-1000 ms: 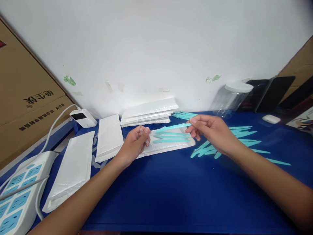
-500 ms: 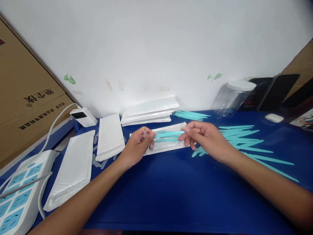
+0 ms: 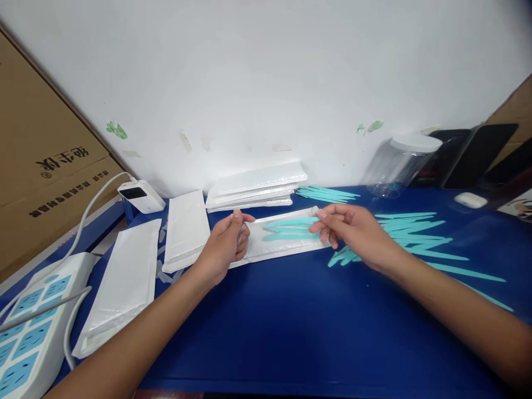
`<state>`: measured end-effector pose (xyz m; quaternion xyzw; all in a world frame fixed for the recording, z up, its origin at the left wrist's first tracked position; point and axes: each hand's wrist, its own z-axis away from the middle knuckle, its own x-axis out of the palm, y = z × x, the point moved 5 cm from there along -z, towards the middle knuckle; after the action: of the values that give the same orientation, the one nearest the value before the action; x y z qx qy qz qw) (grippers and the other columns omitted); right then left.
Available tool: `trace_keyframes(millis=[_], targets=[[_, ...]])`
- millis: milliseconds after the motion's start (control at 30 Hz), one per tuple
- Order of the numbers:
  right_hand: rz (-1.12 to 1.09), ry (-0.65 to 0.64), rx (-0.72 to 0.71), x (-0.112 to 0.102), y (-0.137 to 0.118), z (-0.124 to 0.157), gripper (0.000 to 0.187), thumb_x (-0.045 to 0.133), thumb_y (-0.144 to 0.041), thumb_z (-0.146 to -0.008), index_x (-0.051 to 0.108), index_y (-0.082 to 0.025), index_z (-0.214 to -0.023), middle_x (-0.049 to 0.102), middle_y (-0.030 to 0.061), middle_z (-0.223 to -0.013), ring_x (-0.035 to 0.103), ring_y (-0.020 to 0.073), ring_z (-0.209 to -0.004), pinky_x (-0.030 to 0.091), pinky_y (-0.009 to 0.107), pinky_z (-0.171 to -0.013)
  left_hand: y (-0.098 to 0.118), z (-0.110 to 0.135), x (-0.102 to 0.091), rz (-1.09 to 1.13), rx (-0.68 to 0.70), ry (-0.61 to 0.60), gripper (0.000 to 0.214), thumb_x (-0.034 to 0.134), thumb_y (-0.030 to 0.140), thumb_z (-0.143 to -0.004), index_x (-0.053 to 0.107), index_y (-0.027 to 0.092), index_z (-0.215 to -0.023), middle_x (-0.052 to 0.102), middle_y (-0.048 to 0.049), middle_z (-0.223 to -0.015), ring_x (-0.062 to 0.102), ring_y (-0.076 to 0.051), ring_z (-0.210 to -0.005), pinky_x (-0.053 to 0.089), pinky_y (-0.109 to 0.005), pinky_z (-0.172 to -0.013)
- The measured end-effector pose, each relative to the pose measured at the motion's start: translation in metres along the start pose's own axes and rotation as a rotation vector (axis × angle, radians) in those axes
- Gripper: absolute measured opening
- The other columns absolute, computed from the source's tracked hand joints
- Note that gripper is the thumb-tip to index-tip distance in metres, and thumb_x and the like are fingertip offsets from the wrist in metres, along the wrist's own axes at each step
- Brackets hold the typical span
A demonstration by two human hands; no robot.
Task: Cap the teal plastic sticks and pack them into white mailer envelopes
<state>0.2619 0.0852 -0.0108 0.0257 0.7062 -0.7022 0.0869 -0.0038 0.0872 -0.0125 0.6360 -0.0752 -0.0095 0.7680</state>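
Slim, tapered turquoise sticks (image 3: 291, 228) are pinched in my right hand (image 3: 347, 230), their far ends pointing left. Beneath them lies a white padded envelope (image 3: 278, 250). My left hand (image 3: 224, 244) is closed at the envelope's left end, apart from the sticks, with the thumb raised and fingers curled. Something pale and translucent may be inside its fingers, but I cannot make it out. To the right of my right hand, more turquoise sticks (image 3: 419, 238) lie in a loose fan. Small translucent pieces (image 3: 163, 271) are scattered between the envelopes on the left.
White padded envelopes are stacked (image 3: 255, 191) against the wall, beside a turquoise stick bundle (image 3: 326, 194). Two more envelopes lie left, near a power strip (image 3: 50, 327) and a white device (image 3: 141, 197). A clear jar (image 3: 394, 166) and a white case (image 3: 470, 200) are at right.
My left hand has let go of the sticks' left ends and drawn back to the left, fingers curled. My right hand still holds the sticks in nearly the same place.
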Motion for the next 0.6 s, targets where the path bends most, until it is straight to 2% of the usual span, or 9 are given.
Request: trace_keyframes(millis=[100, 167, 267, 333, 400, 467, 533, 600], targets=[[0.205, -0.022, -0.011, -0.002, 0.005, -0.001, 0.053, 0.068, -0.074, -0.090, 0.068, -0.020, -0.089, 0.076, 0.0048, -0.070, 0.051, 0.0136, -0.047, 0.040, 0.029, -0.047, 0.002, 0.001, -0.001, 0.059, -0.050, -0.040, 0.047, 0.071, 0.063, -0.093, 0.063, 0.017, -0.102, 0.037, 0.0081, -0.065, 0.019, -0.004, -0.045, 0.017, -0.016, -0.037], [0.425, 0.001, -0.091, -0.005, 0.004, -0.001, 0.051, 0.060, -0.072, -0.095, 0.069, -0.022, -0.091, 0.067, 0.0004, -0.060, 0.050, 0.0157, -0.048, 0.036, 0.030, -0.049, 0.003, 0.002, 0.001, 0.121, -0.083, -0.099, 0.041, 0.071, 0.057, -0.096, 0.064, 0.017, -0.102, 0.038, 0.0076, -0.066, 0.018, -0.004, -0.045, 0.017, -0.015, -0.036], [0.758, 0.113, -0.221, -0.019, -0.001, -0.004, 0.046, 0.053, -0.065, -0.101, 0.071, -0.024, -0.088, 0.060, -0.0006, -0.056, 0.051, 0.0189, -0.052, 0.034, 0.032, -0.054, 0.001, 0.003, 0.005, 0.238, -0.147, -0.190, 0.029, 0.066, 0.046, -0.099, 0.066, 0.017, -0.100, 0.038, 0.0069, -0.067, 0.017, -0.004, -0.045, 0.018, -0.014, -0.035], [0.881, 0.201, -0.242, -0.035, -0.001, -0.011, 0.045, 0.052, -0.062, -0.102, 0.072, -0.024, -0.085, 0.062, 0.0006, -0.058, 0.054, 0.0204, -0.054, 0.034, 0.034, -0.056, -0.001, 0.003, 0.007, 0.302, -0.184, -0.225, 0.023, 0.061, 0.039, -0.099, 0.066, 0.016, -0.098, 0.039, 0.0059, -0.067, 0.017, -0.005, -0.045, 0.019, -0.014, -0.034], [0.939, 0.289, -0.238, -0.053, 0.004, -0.023, 0.041, 0.055, -0.057, -0.101, 0.074, -0.024, -0.086, 0.065, 0.0026, -0.062, 0.058, 0.0227, -0.058, 0.037, 0.035, -0.059, -0.003, 0.004, 0.009, 0.332, -0.209, -0.243, 0.021, 0.057, 0.033, -0.097, 0.067, 0.015, -0.096, 0.040, 0.0045, -0.068, 0.018, -0.006, -0.046, 0.020, -0.014, -0.034], [1.008, 0.341, -0.281, -0.067, 0.011, -0.036, 0.031, 0.058, -0.047, -0.099, 0.077, -0.022, -0.097, 0.074, 0.0074, -0.079, 0.066, 0.0275, -0.073, 0.044, 0.038, -0.066, -0.004, 0.005, 0.011, 0.335, -0.222, -0.258, 0.021, 0.055, 0.031, -0.094, 0.068, 0.014, -0.097, 0.042, 0.0036, -0.070, 0.019, -0.006, -0.047, 0.021, -0.014, -0.034], [1.106, 0.316, -0.364, -0.073, 0.021, -0.048, 0.032, 0.058, -0.041, -0.098, 0.079, -0.019, -0.109, 0.078, 0.0135, -0.099, 0.067, 0.0342, -0.096, 0.049, 0.044, -0.082, -0.004, 0.007, 0.013, 0.314, -0.222, -0.271, 0.022, 0.055, 0.031, -0.093, 0.069, 0.014, -0.100, 0.043, 0.0037, -0.071, 0.018, -0.006, -0.047, 0.022, -0.014, -0.034], [1.165, 0.297, -0.397, -0.075, 0.030, -0.057, 0.034, 0.057, -0.038, -0.099, 0.079, -0.017, -0.114, 0.077, 0.0174, -0.110, 0.063, 0.0386, -0.109, 0.049, 0.049, -0.094, -0.004, 0.008, 0.014, 0.257, -0.201, -0.263, 0.023, 0.056, 0.032, -0.095, 0.069, 0.015, -0.104, 0.042, 0.0044, -0.071, 0.017, -0.006, -0.047, 0.021, -0.014, -0.035]])
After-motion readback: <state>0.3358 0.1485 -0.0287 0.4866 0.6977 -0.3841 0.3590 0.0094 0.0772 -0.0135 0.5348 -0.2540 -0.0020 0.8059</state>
